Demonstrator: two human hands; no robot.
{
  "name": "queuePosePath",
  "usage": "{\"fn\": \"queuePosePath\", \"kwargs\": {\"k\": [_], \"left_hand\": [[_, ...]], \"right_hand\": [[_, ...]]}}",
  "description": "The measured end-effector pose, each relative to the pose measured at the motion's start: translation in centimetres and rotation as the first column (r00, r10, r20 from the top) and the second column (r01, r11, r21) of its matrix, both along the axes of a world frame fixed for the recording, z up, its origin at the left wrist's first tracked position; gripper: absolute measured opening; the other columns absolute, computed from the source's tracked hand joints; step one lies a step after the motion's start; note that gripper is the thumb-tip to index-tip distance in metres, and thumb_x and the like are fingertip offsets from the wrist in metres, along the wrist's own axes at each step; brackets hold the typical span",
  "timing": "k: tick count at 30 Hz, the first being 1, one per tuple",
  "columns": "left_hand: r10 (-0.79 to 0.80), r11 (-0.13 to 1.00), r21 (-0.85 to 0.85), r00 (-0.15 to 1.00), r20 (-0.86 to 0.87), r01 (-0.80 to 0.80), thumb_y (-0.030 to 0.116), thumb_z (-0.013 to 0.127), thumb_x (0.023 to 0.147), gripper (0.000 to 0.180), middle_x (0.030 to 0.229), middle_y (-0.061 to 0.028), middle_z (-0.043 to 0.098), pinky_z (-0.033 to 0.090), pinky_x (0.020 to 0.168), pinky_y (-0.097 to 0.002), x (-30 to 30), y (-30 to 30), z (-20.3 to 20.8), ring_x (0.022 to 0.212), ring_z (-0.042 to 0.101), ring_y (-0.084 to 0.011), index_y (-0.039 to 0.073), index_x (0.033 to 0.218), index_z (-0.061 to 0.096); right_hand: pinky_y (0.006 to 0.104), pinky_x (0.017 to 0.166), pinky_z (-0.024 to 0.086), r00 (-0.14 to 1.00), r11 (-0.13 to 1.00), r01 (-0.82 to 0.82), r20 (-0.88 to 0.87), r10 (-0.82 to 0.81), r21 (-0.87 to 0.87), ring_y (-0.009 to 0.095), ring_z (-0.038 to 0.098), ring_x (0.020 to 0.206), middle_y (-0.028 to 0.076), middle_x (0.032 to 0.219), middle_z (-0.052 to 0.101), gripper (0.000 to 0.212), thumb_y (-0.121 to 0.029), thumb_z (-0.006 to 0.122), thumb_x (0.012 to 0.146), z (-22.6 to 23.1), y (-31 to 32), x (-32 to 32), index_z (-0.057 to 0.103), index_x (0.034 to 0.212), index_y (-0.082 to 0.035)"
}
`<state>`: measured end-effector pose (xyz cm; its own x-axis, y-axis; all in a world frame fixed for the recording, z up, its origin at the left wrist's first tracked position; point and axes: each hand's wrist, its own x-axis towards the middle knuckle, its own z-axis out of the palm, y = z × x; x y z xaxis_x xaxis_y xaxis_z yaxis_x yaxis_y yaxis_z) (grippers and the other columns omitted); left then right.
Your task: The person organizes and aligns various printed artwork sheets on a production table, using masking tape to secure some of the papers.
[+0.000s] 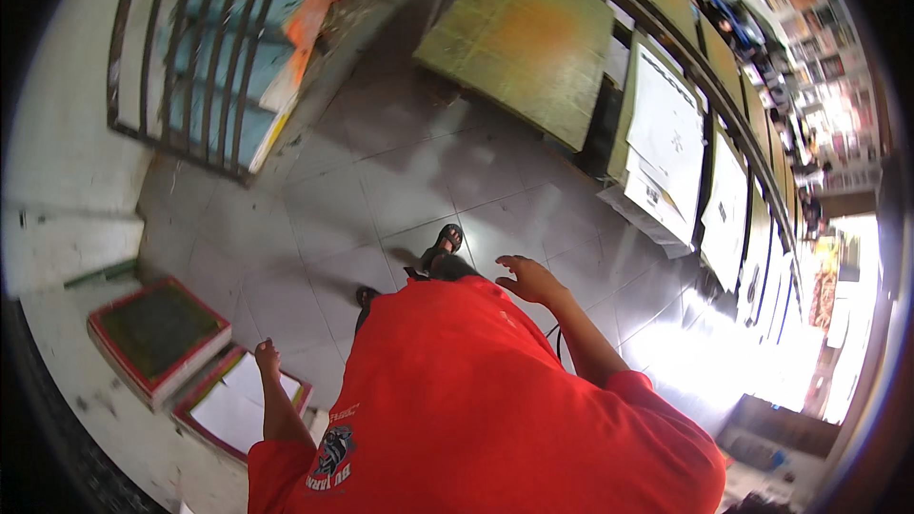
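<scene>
My right hand [526,279] hangs in front of my red shirt with its fingers spread, and nothing is in it. My left hand [268,356] hangs at my other side, over a red-edged frame [307,392] with a white sheet [236,405] on it. Whether that hand touches the frame I cannot tell. Its fingers are seen end-on and are too small to read. Beside it lies a thicker red-edged frame [160,338] with a dark green face. My sandalled foot [444,246] shows on the grey tiled floor [381,195].
Ahead to the right runs a long row of olive-green boards [519,43], some bearing white printed sheets [664,128]. A dark metal rail [705,71] passes along them. At the left stands a barred metal rack [205,67] with bluish panels. Bright light enters by an opening [847,314] at the far right.
</scene>
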<state>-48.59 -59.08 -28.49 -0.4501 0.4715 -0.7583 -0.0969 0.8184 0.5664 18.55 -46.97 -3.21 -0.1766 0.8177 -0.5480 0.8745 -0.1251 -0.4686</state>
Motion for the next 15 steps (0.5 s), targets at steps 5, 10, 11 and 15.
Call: {"fn": "queuePosePath", "kwargs": {"k": [5, 10, 11, 15], "left_hand": [[-0.19, 0.977, 0.102, 0.982, 0.012, 0.188, 0.027, 0.057, 0.093, 0.025, 0.089, -0.0027, 0.062, 0.045, 0.057, -0.0281, 9.5, 14.3, 1.0, 0.071, 0.057, -0.0136, 0.01, 0.111, 0.06], [-0.65, 0.737, 0.277, 0.759, 0.04, 0.616, 0.025, 0.055, 0.094, 0.036, 0.095, -0.0038, 0.063, 0.046, 0.067, -0.026, 27.5, 23.9, 6.4, 0.081, 0.058, -0.0116, 0.006, 0.124, 0.058], [-0.72, 0.676, 0.261, 0.692, 0.039, 0.689, 0.024, 0.055, 0.094, 0.036, 0.097, -0.0044, 0.063, 0.046, 0.069, -0.0263, 30.5, 25.3, 8.1, 0.083, 0.058, -0.0119, 0.005, 0.124, 0.058], [-0.875, 0.455, 0.21, 0.478, -0.074, 0.866, 0.023, 0.056, 0.095, 0.034, 0.101, -0.0076, 0.064, 0.047, 0.077, -0.0281, 36.0, 29.9, 10.1, 0.089, 0.06, -0.0143, 0.001, 0.121, 0.06]], "right_hand": [[0.0414, 0.091, 0.05, 0.972, 0.972, 0.236, 0.018, -0.235, -0.007, 0.03, 0.062, 0.107, 0.016, 0.121, 0.062, 0.047, -0.03, 0.066, 0.088, -0.7, -1.1, 4.9, 0.056, 0.127, -0.006], [0.0413, 0.089, 0.05, 0.959, 0.957, 0.284, -0.046, -0.281, 0.059, 0.03, 0.063, 0.104, 0.016, 0.119, 0.063, 0.045, -0.028, 0.066, 0.088, -2.0, 1.9, 8.0, 0.057, 0.126, -0.006], [0.0408, 0.088, 0.051, 0.954, 0.95, 0.296, -0.07, -0.291, 0.099, 0.03, 0.064, 0.102, 0.016, 0.117, 0.064, 0.043, -0.027, 0.066, 0.088, -1.9, 2.5, 8.4, 0.057, 0.125, -0.006], [0.0375, 0.082, 0.053, 0.836, 0.817, 0.528, -0.312, -0.452, 0.232, 0.029, 0.067, 0.09, 0.014, 0.105, 0.068, 0.034, -0.019, 0.065, 0.088, 0.9, 5.2, 12.2, 0.061, 0.118, -0.004]]}}
